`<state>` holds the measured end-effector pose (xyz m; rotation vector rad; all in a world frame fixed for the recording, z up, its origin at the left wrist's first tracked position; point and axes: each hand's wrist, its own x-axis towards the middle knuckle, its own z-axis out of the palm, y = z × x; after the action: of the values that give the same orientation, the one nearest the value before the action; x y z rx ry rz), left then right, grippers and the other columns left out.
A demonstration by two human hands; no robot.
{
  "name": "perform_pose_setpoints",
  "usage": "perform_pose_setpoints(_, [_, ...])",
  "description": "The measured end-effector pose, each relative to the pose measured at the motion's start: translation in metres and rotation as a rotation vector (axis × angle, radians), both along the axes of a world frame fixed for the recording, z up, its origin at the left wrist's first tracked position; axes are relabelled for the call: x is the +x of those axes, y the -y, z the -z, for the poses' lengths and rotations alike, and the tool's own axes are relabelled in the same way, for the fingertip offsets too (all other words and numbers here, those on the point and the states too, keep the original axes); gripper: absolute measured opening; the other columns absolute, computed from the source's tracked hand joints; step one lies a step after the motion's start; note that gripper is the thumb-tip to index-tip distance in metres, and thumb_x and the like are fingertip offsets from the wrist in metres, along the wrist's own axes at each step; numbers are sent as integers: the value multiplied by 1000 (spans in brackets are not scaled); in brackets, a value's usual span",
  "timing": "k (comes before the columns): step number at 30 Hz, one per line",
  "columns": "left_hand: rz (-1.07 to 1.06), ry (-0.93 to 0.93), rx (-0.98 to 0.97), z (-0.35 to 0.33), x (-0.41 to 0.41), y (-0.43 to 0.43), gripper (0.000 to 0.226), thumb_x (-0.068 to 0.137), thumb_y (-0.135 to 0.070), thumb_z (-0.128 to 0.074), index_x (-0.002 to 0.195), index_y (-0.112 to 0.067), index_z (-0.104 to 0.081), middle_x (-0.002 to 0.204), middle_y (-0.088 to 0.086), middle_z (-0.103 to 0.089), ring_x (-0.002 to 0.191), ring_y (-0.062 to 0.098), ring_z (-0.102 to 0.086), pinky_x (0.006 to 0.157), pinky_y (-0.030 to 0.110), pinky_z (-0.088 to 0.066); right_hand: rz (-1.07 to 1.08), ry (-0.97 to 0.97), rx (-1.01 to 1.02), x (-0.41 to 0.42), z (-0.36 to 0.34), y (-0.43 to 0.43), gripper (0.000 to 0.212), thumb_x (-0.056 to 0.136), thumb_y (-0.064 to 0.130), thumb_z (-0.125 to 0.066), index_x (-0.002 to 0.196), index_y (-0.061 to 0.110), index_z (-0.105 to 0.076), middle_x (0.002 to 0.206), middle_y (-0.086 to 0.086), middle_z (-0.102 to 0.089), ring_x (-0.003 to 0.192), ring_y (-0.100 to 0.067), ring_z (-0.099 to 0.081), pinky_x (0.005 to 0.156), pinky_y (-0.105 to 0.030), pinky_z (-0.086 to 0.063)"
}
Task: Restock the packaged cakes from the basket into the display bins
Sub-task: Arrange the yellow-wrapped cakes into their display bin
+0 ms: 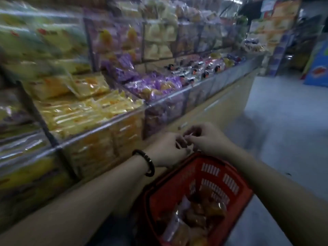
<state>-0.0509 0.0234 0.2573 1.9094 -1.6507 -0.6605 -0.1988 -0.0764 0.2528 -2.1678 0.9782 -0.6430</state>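
One red basket (177, 183) stands just beside the display bins (99, 125), with packaged cakes (200, 215) heaped inside - too blurred to count. Above its far rim the left hand (166, 150), one dark bracelet (149, 164) at its wrist, meets the right hand (207, 139) - fingers curled, fingertips touching; I cannot tell whether they pinch anything.

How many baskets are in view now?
1. The red basket sits below the left hand and right hand, beside the display bins, packaged cakes inside; others may be hidden.

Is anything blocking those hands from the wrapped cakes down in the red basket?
Nothing visible does. The left hand and right hand sit above the far rim of the red plastic basket; the clear-wrapped golden cakes lie uncovered below.
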Motion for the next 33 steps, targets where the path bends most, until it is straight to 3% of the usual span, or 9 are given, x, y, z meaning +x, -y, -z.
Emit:
perform_pose_setpoints(4, [35,-26,131,82,-14,30,23,98,-29,-67,98,-6,-67,76,7,-68,47,12,-60,41,23,-47,13,-247,63,-28,71,14,18,98,31,-70,89,19,-80,67,1,-71,62,-14,-64,58,-31,-48])
perform_pose_setpoints(8, [50,20,288,165,-17,58,36,96,-35,-68,99,0,-70,84,21,-74,57,26,-66,50,34,-52,18,-413,172,-40,147,31,18,99,34,-69,90,20,-77,73,9,-68,71,-13,-63,64,-31,-47])
perform_pose_setpoints(13, [49,117,475,252,-18,89,24,94,-30,-67,88,-8,-74,72,1,-68,55,13,-61,43,21,-43,49,-556,289,-43,230,63,21,96,35,-71,95,15,-78,90,-1,-72,85,-18,-67,69,-31,-50])
perform_pose_setpoints(18, [63,93,646,322,-12,99,32,87,-43,-77,79,-13,-72,83,-1,-74,79,14,-70,69,27,-45,-22,-684,455,-33,284,84,21,96,31,-71,95,10,-75,79,-5,-70,61,-15,-63,46,-21,-46])
perform_pose_setpoints(21, [19,172,695,349,-5,87,55,84,-52,-77,120,-11,-73,126,13,-72,121,29,-66,96,32,-51,-70,-778,507,-21,321,88,23,94,32,-72,100,11,-77,79,-4,-73,65,-18,-65,52,-24,-48])
perform_pose_setpoints(23, [4,210,740,367,0,76,60,86,-51,-75,131,-12,-68,139,14,-65,131,30,-59,110,38,-46,-111,-804,569,-13,344,82,28,94,34,-74,107,9,-75,86,-5,-73,74,-22,-69,65,-32,-54])
perform_pose_setpoints(26, [-10,212,794,398,8,61,59,81,-55,-75,126,-18,-70,139,10,-66,126,28,-63,109,40,-49,-223,-911,599,2,375,71,37,89,36,-80,112,7,-75,102,-12,-76,88,-31,-74,71,-37,-56])
perform_pose_setpoints(31, [-102,169,795,399,12,53,46,92,-42,-70,126,-11,-67,135,16,-66,125,33,-63,106,41,-51,-405,-1051,483,23,408,52,46,88,47,-76,118,12,-73,112,-6,-74,65,-17,-64,56,-33,-57])
perform_pose_setpoints(33, [-126,153,795,403,12,54,50,94,-39,-68,134,-9,-61,140,18,-61,129,36,-59,107,42,-49,-380,-1014,509,27,413,44,45,97,51,-67,114,9,-70,111,-11,-70,75,-24,-66,55,-28,-50])
